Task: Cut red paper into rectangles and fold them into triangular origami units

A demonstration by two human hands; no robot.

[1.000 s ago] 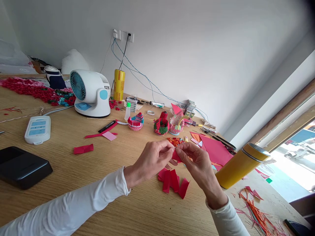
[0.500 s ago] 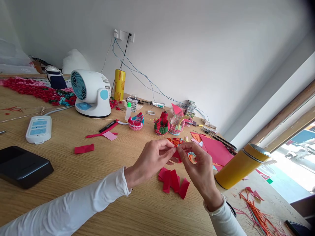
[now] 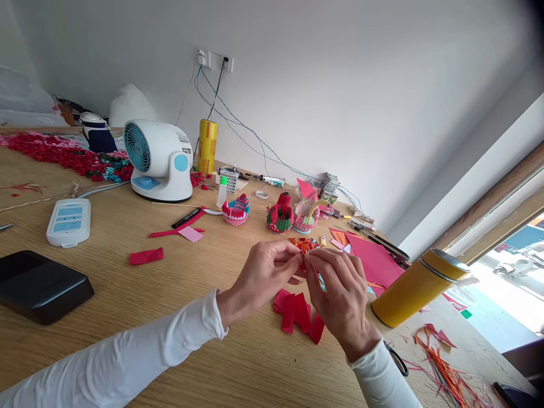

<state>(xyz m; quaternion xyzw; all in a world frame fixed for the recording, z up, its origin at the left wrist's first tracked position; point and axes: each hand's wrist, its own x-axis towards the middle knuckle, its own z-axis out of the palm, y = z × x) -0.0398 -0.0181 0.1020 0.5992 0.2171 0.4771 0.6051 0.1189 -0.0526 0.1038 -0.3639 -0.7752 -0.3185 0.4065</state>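
Our L hand (image 3: pixel 266 277) comes in from lower L, forearm slanting up, thumb & index pinched. Our R hand (image 3: pixel 340 289) comes from lower R on a steeper line, back of hand toward us, fingers curled, tips meeting the L ones. Both grips are narrow: we've got a small red paper pc. (image 3: pixel 302 265) btwn the fingertips, approx. mid-table, just beyond the loose red pcs. (image 3: pixel 289 313). Fingers hide most of it, so can't tell how it's folded.

Edges: table's R side runs diagonally past the yellow flask (image 3: pixel 412 292), near our R wrist; orange strips (image 3: pixel 440 362) lie btwn R sleeve (image 3: pixel 385 374) & that side. A black loop (image 3: pixel 397 360) shows just beside the sleeve. Past our fingertips, v. close in view: orange folded pcs. (image 3: pixel 304 244); red sheet (image 3: pixel 376 260) farther R.

Most room's on the L: wood tabletop (image 3: pixel 191 289) stretches btwn L forearm & black box (image 3: pixel 42 286), w/ single red strip (image 3: pixel 147 256) toward the far end.
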